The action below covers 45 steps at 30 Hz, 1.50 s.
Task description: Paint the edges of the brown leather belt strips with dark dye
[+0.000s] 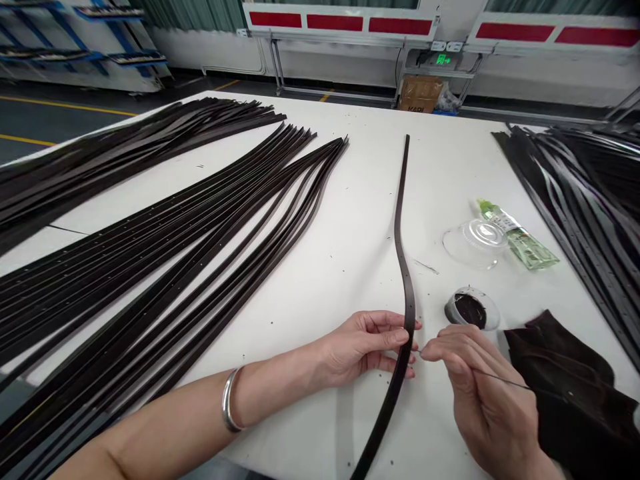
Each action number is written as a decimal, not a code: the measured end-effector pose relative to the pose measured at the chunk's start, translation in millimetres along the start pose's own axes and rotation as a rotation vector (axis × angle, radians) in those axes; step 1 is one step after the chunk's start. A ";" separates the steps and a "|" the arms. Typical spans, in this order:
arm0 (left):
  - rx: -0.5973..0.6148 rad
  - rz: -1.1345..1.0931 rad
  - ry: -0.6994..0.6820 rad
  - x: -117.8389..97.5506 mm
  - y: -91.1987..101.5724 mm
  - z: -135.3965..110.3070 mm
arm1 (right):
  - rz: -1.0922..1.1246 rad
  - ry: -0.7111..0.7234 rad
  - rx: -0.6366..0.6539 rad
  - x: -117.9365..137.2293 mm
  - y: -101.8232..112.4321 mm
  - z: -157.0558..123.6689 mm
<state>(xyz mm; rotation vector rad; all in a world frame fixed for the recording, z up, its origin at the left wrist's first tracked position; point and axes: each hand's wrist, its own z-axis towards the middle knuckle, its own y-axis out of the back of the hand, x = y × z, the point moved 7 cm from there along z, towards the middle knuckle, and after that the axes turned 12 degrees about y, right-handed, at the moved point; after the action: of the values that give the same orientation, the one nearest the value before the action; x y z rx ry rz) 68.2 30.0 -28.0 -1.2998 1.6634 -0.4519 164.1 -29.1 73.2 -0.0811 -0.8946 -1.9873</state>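
Observation:
A single long dark leather strap [401, 220] runs from the far middle of the white table [350, 220] to the near edge. My left hand [367, 347], a silver bangle on its wrist, pinches the strap on edge near me. My right hand [480, 393] holds a thin metal stick [500, 379] in a pinch. The stick's tip touches the strap's right edge beside my left fingers. Just beyond my right hand stands a small cup of black dye [471, 309].
Several dark straps [165, 267] lie fanned over the left of the table, with another pile [585, 207] at the right. A dark cloth [570, 393] lies near right. A clear lid [475, 241] and a green bottle [517, 235] lie behind the cup.

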 end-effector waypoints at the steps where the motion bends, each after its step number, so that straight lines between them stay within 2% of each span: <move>1: 0.002 0.002 -0.001 0.1 -0.1 -0.1 | 0.001 -0.019 0.006 -1.1 0.2 -1.5; 4: 0.016 0.007 -0.004 0.1 -0.8 -0.5 | 0.036 -0.059 0.035 -1.4 2.5 -5.8; 6: 0.019 0.012 0.000 0.2 -0.7 -0.8 | 0.018 -0.185 -0.014 -7.7 10.7 -9.8; 10: 0.028 0.035 0.019 0.4 -1.2 -2.2 | -0.068 -0.605 -0.318 -30.6 32.9 -26.7; 12: 0.055 0.053 0.040 1.3 -3.6 -3.3 | -0.022 -0.767 -0.387 -41.3 29.9 -34.0; 15: 0.089 0.090 0.060 2.5 -7.7 -5.5 | 0.161 -0.894 -0.346 -55.6 13.1 -37.7; 19: 0.133 0.161 0.085 5.2 -13.0 -9.0 | 0.388 -0.926 -0.347 -68.4 2.7 -36.4; 24: 0.187 0.198 0.114 8.7 -15.0 -12.7 | 0.497 -0.947 -0.360 -75.4 0.6 -30.4; 27: 0.207 0.166 0.066 5.2 -15.4 -13.5 | 0.494 -0.950 -0.424 -71.4 1.6 -30.2; 31: 0.170 0.115 -0.018 -1.1 -12.4 -12.4 | 0.493 -0.951 -0.471 -60.0 -1.6 -32.7; 35: 0.154 0.082 -0.011 -0.7 -12.1 -11.9 | 0.526 -0.951 -0.468 -50.0 -8.7 -33.1; 39: 0.138 0.067 -0.008 -1.8 -13.1 -13.1 | 0.516 -0.952 -0.413 -41.0 -12.7 -34.2; 42: 0.121 0.068 0.013 -2.3 -11.8 -12.8 | 0.310 -0.917 -0.370 -35.9 4.7 -37.5; 45: 0.083 0.070 0.031 -2.5 -7.7 -11.0 | 0.040 -0.770 -0.368 -38.3 42.0 -36.0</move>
<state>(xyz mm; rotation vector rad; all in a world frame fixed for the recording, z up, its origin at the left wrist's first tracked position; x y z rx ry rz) 63.1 26.7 -15.7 -1.1758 1.6920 -0.4961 228.5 -36.6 55.4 -1.1210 -0.9548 -2.0744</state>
